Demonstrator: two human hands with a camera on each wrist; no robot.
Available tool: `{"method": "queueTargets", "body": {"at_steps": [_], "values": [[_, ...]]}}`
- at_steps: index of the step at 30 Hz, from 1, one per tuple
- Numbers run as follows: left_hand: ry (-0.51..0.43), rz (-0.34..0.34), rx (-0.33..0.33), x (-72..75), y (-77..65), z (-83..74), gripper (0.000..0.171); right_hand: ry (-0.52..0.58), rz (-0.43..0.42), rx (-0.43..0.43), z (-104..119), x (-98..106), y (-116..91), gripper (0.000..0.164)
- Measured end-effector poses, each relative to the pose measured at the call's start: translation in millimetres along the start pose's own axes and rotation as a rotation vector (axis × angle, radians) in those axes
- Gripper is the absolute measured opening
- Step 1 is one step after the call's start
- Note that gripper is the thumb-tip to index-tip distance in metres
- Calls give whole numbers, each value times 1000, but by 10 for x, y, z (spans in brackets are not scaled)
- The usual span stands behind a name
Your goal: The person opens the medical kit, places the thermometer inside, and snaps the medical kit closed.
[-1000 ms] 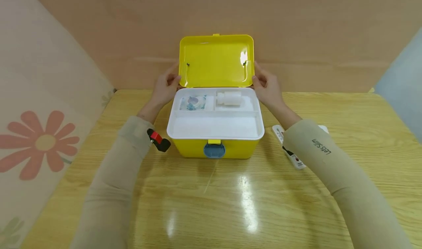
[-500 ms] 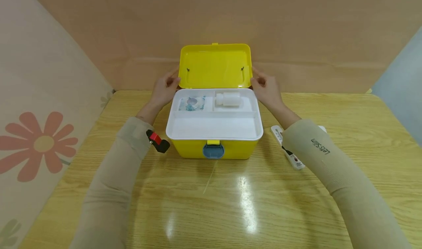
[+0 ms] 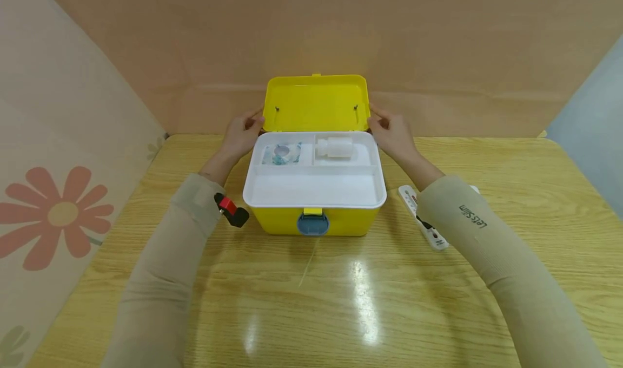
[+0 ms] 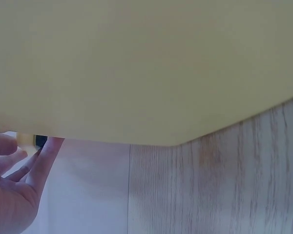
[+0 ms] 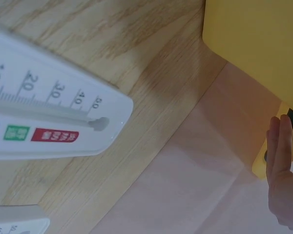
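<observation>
A yellow storage box (image 3: 272,222) with a blue latch (image 3: 313,224) stands with its yellow lid (image 3: 316,103) raised and leaning back. At the lid's left edge my left hand (image 3: 240,135) pinches it low down, thumb in front. My right hand (image 3: 394,135) pinches the right edge in the same way. Inside sits a white divided tray (image 3: 313,189). A small white bottle (image 3: 338,147) lies on its side in the rear right compartment; a blue-patterned flat packet (image 3: 281,153) lies in the rear left one. In the right wrist view my right hand's fingers (image 5: 283,146) run straight along the lid.
On the wooden table (image 3: 243,303), a white thermometer (image 3: 433,237) lies right of the box, partly under my right sleeve (image 3: 467,216). A second thermometer (image 5: 19,219) shows in the right wrist view. A brown-papered wall (image 3: 438,59) rises behind the lid.
The lid has tipped farther back, its top edge sinking in view. Both hands stay at its sides and shift slightly with it. Tray, bottle and packet keep their places in the box.
</observation>
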State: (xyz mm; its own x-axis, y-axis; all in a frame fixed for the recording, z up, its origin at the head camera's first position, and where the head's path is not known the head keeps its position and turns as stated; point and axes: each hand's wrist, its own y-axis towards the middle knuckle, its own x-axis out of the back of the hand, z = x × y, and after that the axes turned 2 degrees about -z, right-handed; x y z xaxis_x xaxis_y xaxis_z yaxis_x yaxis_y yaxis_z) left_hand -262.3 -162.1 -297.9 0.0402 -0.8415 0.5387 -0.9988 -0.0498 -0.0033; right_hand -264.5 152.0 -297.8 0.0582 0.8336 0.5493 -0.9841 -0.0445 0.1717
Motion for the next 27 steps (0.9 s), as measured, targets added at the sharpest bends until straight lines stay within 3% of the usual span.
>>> {"method": "queueTargets", "body": {"at_steps": [7, 17, 27], "values": [[7, -5, -38, 10, -19, 24, 48, -25, 20, -10, -7, -6, -22, 45], [41, -4, -43, 14, -80, 49, 47, -38, 56, -29, -52, -6, -74, 48], [55, 27, -41, 41, -138, 67, 52, -53, 73, 14, -68, 4, -128, 51]]}}
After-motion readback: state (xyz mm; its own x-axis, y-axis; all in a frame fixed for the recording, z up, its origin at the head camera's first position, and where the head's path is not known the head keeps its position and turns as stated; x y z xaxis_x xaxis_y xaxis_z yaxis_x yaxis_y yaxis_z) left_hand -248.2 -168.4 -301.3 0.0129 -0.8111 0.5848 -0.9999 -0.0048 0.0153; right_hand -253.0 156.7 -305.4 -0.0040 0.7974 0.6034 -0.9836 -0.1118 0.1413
